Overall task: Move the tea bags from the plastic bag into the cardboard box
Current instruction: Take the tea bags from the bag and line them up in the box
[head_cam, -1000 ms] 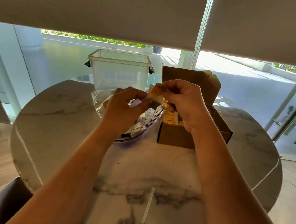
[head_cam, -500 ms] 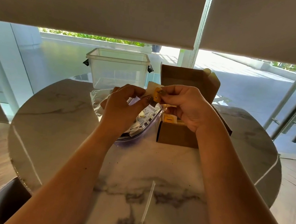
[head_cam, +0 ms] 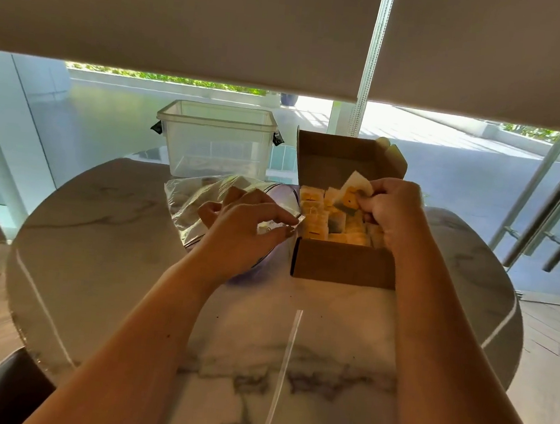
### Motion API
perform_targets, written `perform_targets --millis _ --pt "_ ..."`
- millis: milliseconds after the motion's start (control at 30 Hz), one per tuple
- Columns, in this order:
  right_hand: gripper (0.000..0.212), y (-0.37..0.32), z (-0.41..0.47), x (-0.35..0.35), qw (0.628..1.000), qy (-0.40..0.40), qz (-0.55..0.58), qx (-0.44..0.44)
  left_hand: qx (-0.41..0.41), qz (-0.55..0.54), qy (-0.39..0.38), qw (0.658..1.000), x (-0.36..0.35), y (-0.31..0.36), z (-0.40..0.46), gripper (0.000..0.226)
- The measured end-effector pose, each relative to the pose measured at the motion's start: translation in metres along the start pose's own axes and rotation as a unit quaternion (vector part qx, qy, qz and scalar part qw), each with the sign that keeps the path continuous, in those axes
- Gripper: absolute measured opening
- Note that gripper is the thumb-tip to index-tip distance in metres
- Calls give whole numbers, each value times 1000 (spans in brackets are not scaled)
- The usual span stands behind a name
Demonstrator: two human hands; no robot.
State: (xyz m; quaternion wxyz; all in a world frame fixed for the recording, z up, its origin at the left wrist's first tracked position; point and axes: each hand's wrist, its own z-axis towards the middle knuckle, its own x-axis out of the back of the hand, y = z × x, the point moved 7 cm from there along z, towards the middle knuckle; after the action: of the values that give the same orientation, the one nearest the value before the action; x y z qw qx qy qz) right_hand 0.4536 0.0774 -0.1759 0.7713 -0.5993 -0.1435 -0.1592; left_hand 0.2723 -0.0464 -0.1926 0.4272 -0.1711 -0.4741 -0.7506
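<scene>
Right hand (head_cam: 389, 212) moved over brown cardboard box (head_cam: 341, 267) of yellow-tagged tea bags (head_cam: 318, 220), grip pinching one white tea bag (head_cam: 350, 193); left hand (head_cam: 242, 232) pinches clear plastic bag (head_cam: 201, 197).

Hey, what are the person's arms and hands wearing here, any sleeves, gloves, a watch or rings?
Nothing that shows. Both forearms are bare from the bottom edge of the picture up to the wrists, with no sleeve in view. The left hand and the right hand have no gloves, and no watch or bracelet sits on either wrist. No ring shows on the fingers that are in view, though some are hidden.
</scene>
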Motion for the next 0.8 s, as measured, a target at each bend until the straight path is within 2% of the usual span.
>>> perform_targets --millis 167,300,367,500,567,667,800 --pt "21 12 9 -20 983 -58 -175 -5 -14 23 18 999 4 3 -1 12" --pt "17 5 15 -33 971 -62 -231 6 -20 61 12 998 8 3 1 53" --pt "17 7 16 -38 966 -54 -252 -8 -29 42 9 999 13 1 2 63" --pt "20 10 17 -39 961 -45 -273 -20 -11 -46 47 998 32 -7 3 63" --pt "21 7 16 -35 960 -39 -275 -12 2 -29 42 999 36 -12 3 52" --pt "27 -5 9 -20 963 19 -265 46 7 -5 41 999 40 -18 3 39" --pt "29 -27 -10 -6 965 82 -208 139 -18 -16 76 997 44 -13 2 39"
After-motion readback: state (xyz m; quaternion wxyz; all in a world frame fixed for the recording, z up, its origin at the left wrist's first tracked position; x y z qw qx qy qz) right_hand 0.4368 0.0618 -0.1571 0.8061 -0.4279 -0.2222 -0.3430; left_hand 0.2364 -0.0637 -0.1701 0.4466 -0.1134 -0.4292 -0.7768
